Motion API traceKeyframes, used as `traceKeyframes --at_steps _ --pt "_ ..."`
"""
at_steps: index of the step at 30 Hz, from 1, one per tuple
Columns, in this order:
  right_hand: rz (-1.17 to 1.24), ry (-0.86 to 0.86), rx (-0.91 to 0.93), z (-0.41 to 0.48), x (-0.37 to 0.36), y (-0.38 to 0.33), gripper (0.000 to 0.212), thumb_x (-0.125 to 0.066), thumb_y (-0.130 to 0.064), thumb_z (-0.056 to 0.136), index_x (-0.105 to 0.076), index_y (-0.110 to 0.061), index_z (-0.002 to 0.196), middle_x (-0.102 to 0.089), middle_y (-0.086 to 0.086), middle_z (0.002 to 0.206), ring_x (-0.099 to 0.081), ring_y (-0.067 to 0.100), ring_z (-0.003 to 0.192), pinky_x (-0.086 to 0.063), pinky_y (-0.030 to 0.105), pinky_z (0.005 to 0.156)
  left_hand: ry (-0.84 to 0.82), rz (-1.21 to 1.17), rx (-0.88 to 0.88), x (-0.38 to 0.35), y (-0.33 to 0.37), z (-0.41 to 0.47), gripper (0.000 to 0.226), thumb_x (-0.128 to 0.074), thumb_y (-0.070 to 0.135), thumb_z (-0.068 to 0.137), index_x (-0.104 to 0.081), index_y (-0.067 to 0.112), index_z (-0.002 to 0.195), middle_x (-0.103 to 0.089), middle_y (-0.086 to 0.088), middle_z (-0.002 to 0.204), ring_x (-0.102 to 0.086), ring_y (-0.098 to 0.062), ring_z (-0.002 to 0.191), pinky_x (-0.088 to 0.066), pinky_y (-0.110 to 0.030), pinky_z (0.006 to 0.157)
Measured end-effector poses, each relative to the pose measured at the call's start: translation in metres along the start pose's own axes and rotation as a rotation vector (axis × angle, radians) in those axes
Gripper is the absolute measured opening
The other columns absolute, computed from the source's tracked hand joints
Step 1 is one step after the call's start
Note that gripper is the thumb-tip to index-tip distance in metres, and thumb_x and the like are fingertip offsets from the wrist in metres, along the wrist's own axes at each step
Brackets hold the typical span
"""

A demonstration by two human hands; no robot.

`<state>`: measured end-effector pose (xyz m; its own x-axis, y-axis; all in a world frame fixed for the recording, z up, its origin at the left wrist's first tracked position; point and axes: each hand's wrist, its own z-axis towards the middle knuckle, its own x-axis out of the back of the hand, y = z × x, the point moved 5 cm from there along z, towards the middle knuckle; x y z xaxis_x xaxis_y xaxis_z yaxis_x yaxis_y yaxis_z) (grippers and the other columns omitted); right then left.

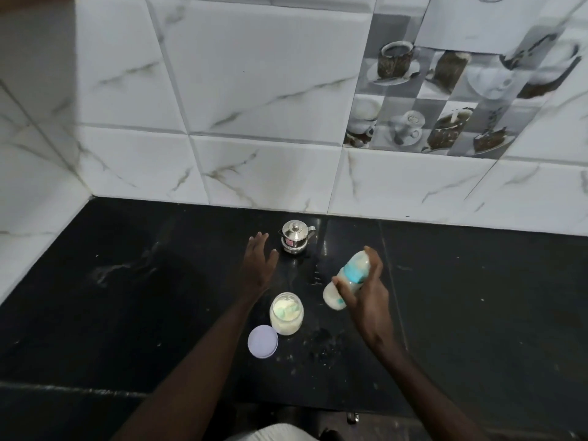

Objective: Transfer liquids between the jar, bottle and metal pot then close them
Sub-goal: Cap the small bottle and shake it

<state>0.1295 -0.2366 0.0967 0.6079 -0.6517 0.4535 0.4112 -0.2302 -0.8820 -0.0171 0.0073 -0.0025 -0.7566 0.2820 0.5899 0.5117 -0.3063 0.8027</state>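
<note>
A small metal pot [295, 237] with its lid on stands near the back of the black counter. My left hand [259, 262] hovers open just left of the pot, not touching it. My right hand [366, 292] grips a clear plastic bottle [348, 280] with a blue label, tilted above the counter and holding whitish liquid. An open glass jar [286, 313] of pale liquid stands in front, between my arms. Its lilac lid [262, 341] lies flat on the counter at the jar's lower left.
The black counter [127, 313] meets a white tiled wall [254, 90] at the back and on the left. Spilled drops [321, 345] lie right of the jar and between pot and bottle. The counter's front edge runs along the bottom.
</note>
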Motion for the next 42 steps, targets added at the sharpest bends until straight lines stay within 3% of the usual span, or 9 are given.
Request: traceKeyframes --at_steps 4,8,18,24,34,37,42 --pt "0.018 -0.016 0.028 0.005 0.0 -0.004 0.081 -0.078 -0.039 0.089 -0.024 -0.049 0.148 -0.061 0.001 0.127 -0.068 0.018 0.103 -0.058 0.04 0.091 -0.01 0.021 0.002 0.002 -0.004 0.0 0.053 -0.059 0.021 0.1 -0.048 0.011 0.151 -0.038 -0.01 0.163 -0.024 -0.024 0.156 -0.025 -0.037 0.123" --pt "0.03 -0.005 0.034 0.013 0.003 -0.004 0.083 -0.08 -0.034 0.087 -0.024 -0.048 0.148 -0.062 0.0 0.125 -0.069 0.014 0.1 -0.056 0.028 0.086 -0.021 0.018 0.017 0.003 -0.008 -0.002 0.053 -0.059 0.021 0.101 -0.047 0.011 0.152 -0.038 -0.01 0.163 -0.023 -0.025 0.156 -0.024 -0.037 0.124" --pt "0.043 -0.031 0.054 0.016 0.002 -0.002 0.09 -0.08 -0.033 0.087 -0.018 -0.049 0.152 -0.062 0.0 0.129 -0.069 0.011 0.102 -0.052 0.011 0.082 -0.002 0.016 0.011 0.004 -0.007 -0.003 0.052 -0.06 0.019 0.1 -0.049 0.009 0.15 -0.04 -0.011 0.162 -0.025 -0.026 0.156 -0.025 -0.036 0.123" --pt "0.047 -0.055 0.069 0.012 -0.001 -0.001 0.093 -0.08 -0.036 0.086 -0.017 -0.05 0.154 -0.059 -0.003 0.134 -0.067 0.015 0.108 -0.055 0.036 0.095 -0.012 0.028 0.009 0.003 -0.009 -0.005 0.053 -0.06 0.021 0.1 -0.048 0.01 0.151 -0.039 -0.01 0.162 -0.025 -0.025 0.156 -0.025 -0.037 0.123" --pt "0.023 -0.129 -0.016 0.012 -0.01 0.026 0.103 -0.084 -0.038 0.082 -0.013 -0.04 0.157 -0.058 -0.01 0.134 -0.063 0.012 0.113 -0.049 0.03 0.098 -0.009 0.055 0.003 0.003 -0.004 -0.005 0.054 -0.059 0.023 0.101 -0.047 0.011 0.152 -0.039 -0.009 0.162 -0.026 -0.025 0.155 -0.026 -0.037 0.123" --pt "-0.05 -0.159 -0.042 0.014 -0.016 0.042 0.096 -0.083 -0.045 0.082 -0.022 -0.03 0.155 -0.056 -0.008 0.136 -0.06 0.014 0.115 -0.052 0.033 0.098 -0.014 0.056 0.002 0.001 -0.002 -0.005 0.054 -0.059 0.023 0.101 -0.046 0.011 0.152 -0.039 -0.009 0.162 -0.025 -0.025 0.156 -0.026 -0.036 0.123" --pt "-0.101 -0.173 -0.049 0.02 -0.028 0.061 0.068 -0.083 -0.044 0.081 -0.044 -0.029 0.136 -0.063 -0.009 0.119 -0.064 0.011 0.105 -0.051 0.022 0.083 -0.023 0.057 0.008 -0.001 -0.004 -0.004 0.054 -0.06 0.023 0.1 -0.047 0.012 0.151 -0.04 -0.009 0.162 -0.025 -0.024 0.155 -0.027 -0.038 0.123"
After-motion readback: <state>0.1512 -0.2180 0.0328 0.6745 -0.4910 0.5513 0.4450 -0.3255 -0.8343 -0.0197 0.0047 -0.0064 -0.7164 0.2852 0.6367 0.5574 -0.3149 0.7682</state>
